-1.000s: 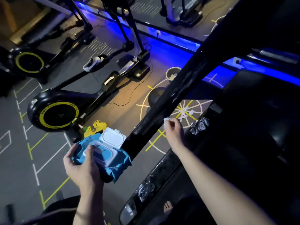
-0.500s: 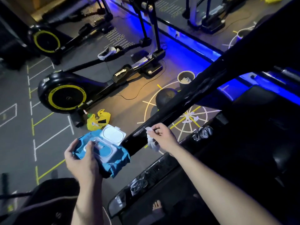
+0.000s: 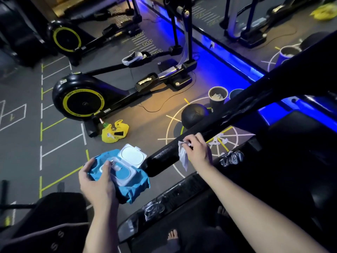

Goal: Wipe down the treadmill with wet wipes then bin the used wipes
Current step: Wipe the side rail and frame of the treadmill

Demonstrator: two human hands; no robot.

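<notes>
1. As I watch through the head camera, my right hand [image 3: 197, 150] pinches a white wipe [image 3: 182, 157] against the treadmill's black handrail [image 3: 237, 114], near the rail's lower end. Most of the wipe hangs loose below the fingers.
2. My left hand [image 3: 96, 181] grips the blue pack [image 3: 127, 181] from underneath, thumb on top by the opening, with the white lid [image 3: 132, 155] flipped up. The pack is held over the floor, just beside the rail's end.
3. First risk: only a small part of the wipe is bunched under the fingers. I judge that a stroke along the rail could trail the loose tail off the surface and clean little. The wipe could also slip free and drop to the floor.
4. Second risk: the pack looks soft and sags in a one-handed hold. A tilt could tip it out of the hand, and the raised lid leaves the wipes exposed to dry.
5. Third risk: the bin [image 3: 216, 105] stands on the floor beyond the rail, well apart from my right hand, and white scraps [image 3: 217, 141] lie on the floor markings short of it. A toss from here could miss, so I would carry the wipe over.
</notes>
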